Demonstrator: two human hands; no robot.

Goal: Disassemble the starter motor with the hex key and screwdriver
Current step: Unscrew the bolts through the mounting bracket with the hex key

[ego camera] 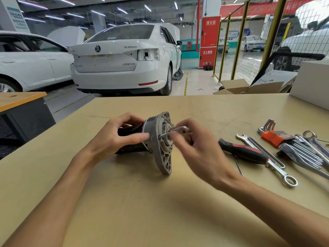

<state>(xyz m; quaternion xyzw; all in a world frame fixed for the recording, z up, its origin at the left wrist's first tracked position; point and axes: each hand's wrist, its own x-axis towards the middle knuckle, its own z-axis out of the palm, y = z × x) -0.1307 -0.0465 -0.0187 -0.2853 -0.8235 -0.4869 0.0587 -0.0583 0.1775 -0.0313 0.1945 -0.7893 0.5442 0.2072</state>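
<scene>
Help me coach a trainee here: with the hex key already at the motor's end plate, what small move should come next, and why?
Probably turn the hex key a part-turn to loosen the screw. The right hand pinches its bent end while its tip sits in the grey end plate, and the left hand grips the starter motor lying on the table, so it looks braced.

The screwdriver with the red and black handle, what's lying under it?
Under the screwdriver a combination wrench runs diagonally on the table, with a long hex key beside it. A thin metal rod pokes out below the handle; the handle hides whether that is the screwdriver's own shaft.
</scene>
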